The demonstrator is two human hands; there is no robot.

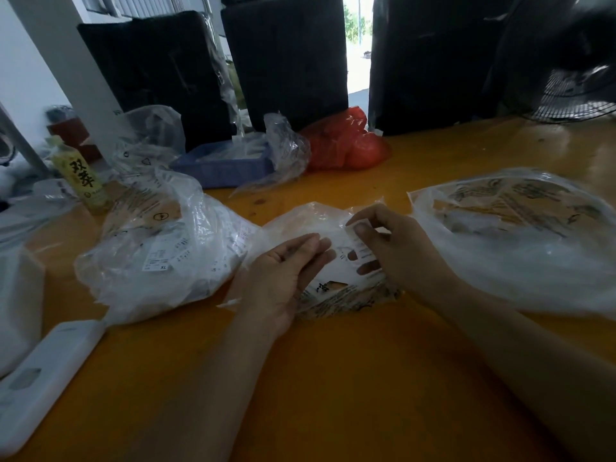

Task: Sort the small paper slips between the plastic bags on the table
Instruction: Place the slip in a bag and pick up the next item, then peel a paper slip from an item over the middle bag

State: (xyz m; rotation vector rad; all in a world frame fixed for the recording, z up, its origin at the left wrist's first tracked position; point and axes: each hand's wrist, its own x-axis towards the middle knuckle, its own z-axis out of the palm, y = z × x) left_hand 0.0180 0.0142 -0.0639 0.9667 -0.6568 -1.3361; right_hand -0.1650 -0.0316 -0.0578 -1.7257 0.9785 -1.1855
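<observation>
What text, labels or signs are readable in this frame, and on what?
"双萃": black characters on the yellow bottle label, left edge of the table.
"XL": on a white paper slip inside the left plastic bag.
Print on the right plastic bag: too blurred to read.
Print on the middle plastic bag under the hands: blurred, unreadable.
Slip pinched in the right hand: print too small to read.

On the orange bench (350,378), the right hand (396,248) pinched a slip (358,233) over the middle bag (310,221), the left hand (286,275) lay open beside it, between two fuller bags (156,241) (520,235).
</observation>
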